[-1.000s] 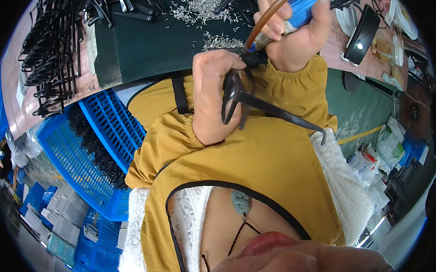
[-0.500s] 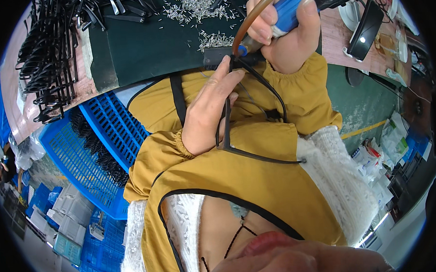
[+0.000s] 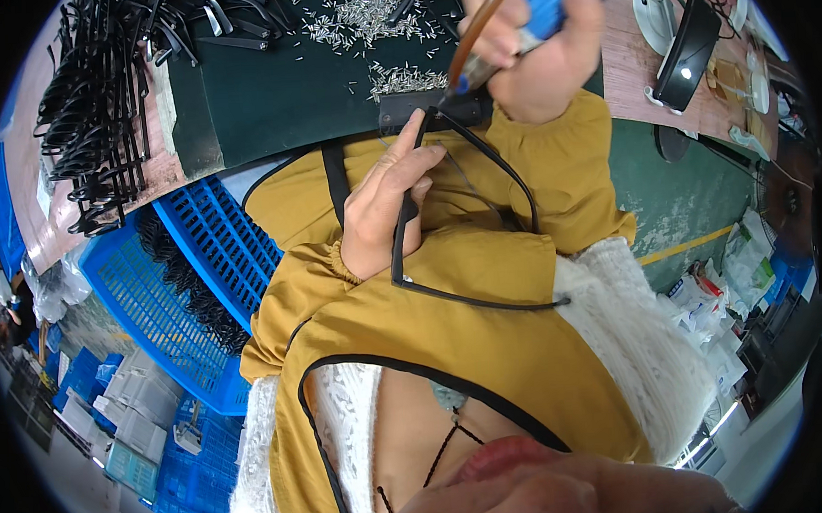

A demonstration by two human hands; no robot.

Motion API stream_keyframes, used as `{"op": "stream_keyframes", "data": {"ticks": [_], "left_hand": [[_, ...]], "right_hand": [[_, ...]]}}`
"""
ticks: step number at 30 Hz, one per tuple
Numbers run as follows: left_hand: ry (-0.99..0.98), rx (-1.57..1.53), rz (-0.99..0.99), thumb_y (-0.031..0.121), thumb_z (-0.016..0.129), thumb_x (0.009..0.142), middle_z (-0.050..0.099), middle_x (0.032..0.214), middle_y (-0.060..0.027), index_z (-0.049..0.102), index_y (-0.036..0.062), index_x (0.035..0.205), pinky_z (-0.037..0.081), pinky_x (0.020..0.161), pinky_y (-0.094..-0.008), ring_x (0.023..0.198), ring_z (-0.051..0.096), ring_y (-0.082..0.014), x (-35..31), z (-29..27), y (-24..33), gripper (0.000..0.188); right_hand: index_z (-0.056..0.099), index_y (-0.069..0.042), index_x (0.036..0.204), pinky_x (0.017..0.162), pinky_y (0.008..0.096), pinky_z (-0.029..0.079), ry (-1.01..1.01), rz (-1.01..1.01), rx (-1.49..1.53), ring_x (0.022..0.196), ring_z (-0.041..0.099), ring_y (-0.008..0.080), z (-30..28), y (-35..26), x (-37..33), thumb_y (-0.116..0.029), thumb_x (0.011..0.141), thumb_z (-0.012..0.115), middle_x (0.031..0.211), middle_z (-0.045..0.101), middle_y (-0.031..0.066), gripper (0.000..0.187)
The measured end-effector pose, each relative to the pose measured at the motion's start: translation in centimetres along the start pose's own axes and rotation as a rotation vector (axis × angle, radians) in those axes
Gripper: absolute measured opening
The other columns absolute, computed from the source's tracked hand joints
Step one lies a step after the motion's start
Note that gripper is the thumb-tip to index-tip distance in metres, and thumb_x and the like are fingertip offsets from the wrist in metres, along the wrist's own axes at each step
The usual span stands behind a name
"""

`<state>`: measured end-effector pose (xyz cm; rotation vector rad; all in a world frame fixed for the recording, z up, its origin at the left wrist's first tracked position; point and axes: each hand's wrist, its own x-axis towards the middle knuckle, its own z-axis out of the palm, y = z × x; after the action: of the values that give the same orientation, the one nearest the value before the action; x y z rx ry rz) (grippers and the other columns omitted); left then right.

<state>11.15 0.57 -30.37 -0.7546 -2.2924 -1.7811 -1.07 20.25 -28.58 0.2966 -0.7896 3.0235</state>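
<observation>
Since a second ago, the eyeglass frame [image 3: 398, 243] has swung round: its front now runs down past the left hand [image 3: 381, 198], both arms reaching rightward over the apron. Left fingers lie less curled than in that earlier view, clamped on the frame, the longest laid out toward its upper corner. That corner sits just off the bench [image 3: 271, 102], by a dark block [image 3: 405, 112] at the edge.

Right hand [image 3: 542, 72]: fingers wrapped on a blue-handled tool [image 3: 543, 12], tip angled down to the upper corner. Contact uncertain; too small to tell.

Working judgement: brace the corner against the block, keep the tip in line with the hinge, press lightly, hold left fingertips clear of the point. A slanted tip would likely slip and scratch.

Outward: loose silver pins [image 3: 408, 77] behind the block; brown hose [image 3: 477, 35] along the tool; stacked black frames [image 3: 98, 133] at left; blue basket [image 3: 216, 251] below.
</observation>
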Motion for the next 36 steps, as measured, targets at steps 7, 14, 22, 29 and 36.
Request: {"op": "stream_keyframes", "data": {"ticks": [7,14,22,29,36], "left_hand": [[-0.066,0.023,-0.028,-0.020,0.060,0.077,0.066,0.124,-0.0337,0.063,-0.0019,0.120,0.057,0.089,-0.0397,0.115,0.069,-0.0429,0.0,-0.3,0.2,0.047],[-0.064,0.025,-0.028,-0.020,0.060,0.077,0.068,0.120,-0.0309,0.063,-0.0022,0.121,0.057,0.088,-0.0404,0.116,0.069,-0.0417,0.2,-0.3,0.1,0.047],[-0.097,0.044,-0.052,-0.016,0.062,0.080,0.060,0.136,-0.0312,0.064,-0.0006,0.123,0.058,0.086,-0.0374,0.104,0.071,-0.0421,0.7,-0.9,0.5,0.046],[-0.193,0.031,-0.127,-0.015,0.062,0.081,0.058,0.140,-0.0315,0.065,-0.0013,0.124,0.059,0.079,-0.0341,0.096,0.072,-0.0334,0.7,-1.4,1.1,0.046],[-0.133,0.015,-0.121,-0.017,0.062,0.077,0.059,0.139,-0.0326,0.066,-0.0014,0.122,0.059,0.079,-0.0347,0.099,0.073,-0.0333,0.1,-0.8,0.7,0.047]], "right_hand": [[0.063,-0.019,0.109,0.044,0.0234,0.034,0.122,-0.320,-0.278,0.052,0.044,0.0105,-1.3,-0.7,2.0,-0.050,0.104,0.055,0.074,0.050,-0.0013,0.033],[0.056,-0.014,0.104,0.044,0.0243,0.035,0.119,-0.208,0.327,0.053,0.045,0.0117,0.1,0.3,2.3,-0.046,0.105,0.054,0.074,0.051,0.0014,0.032],[0.050,-0.009,0.107,0.046,0.0249,0.036,-0.040,0.005,-0.318,0.055,0.047,0.0114,1.0,-0.6,-1.2,-0.056,0.097,0.064,0.071,0.050,0.0014,0.049],[0.051,-0.006,0.117,0.048,0.0252,0.036,-0.046,0.005,-0.068,0.057,0.047,0.0119,0.5,-0.1,-1.7,-0.055,0.098,0.064,0.073,0.051,0.0022,0.054],[0.052,-0.008,0.113,0.047,0.0262,0.036,-0.095,-0.033,-0.224,0.056,0.046,0.0120,-0.4,0.4,-1.2,-0.052,0.100,0.062,0.075,0.050,0.0022,0.047]]}}
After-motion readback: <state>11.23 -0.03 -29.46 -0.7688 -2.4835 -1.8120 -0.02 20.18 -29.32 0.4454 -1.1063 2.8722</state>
